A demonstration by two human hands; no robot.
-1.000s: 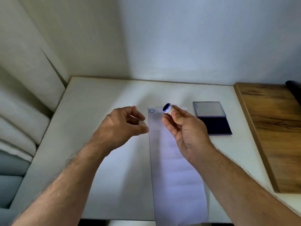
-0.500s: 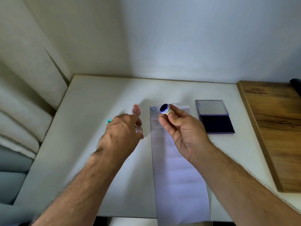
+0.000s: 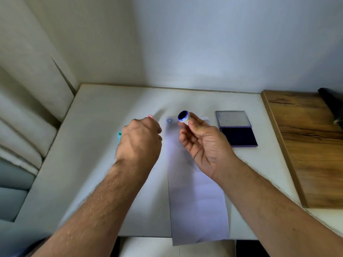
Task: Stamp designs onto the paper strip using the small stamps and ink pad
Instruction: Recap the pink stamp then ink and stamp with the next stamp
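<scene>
My right hand [image 3: 202,143] holds a small white round stamp [image 3: 184,116] above the top of the paper strip [image 3: 196,191], its blue-inked face turned up toward me. One smiley print [image 3: 169,120] marks the strip's top left corner. My left hand [image 3: 140,140] hovers palm-down just left of the strip, fingers curled over a pink stamp [image 3: 150,116] whose tip shows beyond the knuckles. Whether the fingers grip anything is hidden. A teal stamp [image 3: 119,135] peeks out at the hand's left edge. The open ink pad [image 3: 236,135] lies right of the strip.
The white table [image 3: 96,145] ends at a wall behind and a cushioned seat on the left. A wooden board [image 3: 311,145] lies along the right side, with a dark object [image 3: 332,101] at its far corner. The strip overhangs the table's front edge.
My left hand has moved down and left onto the pink and teal stamps beside the strip, turning palm-down. My right hand has kept the white stamp raised, almost still.
</scene>
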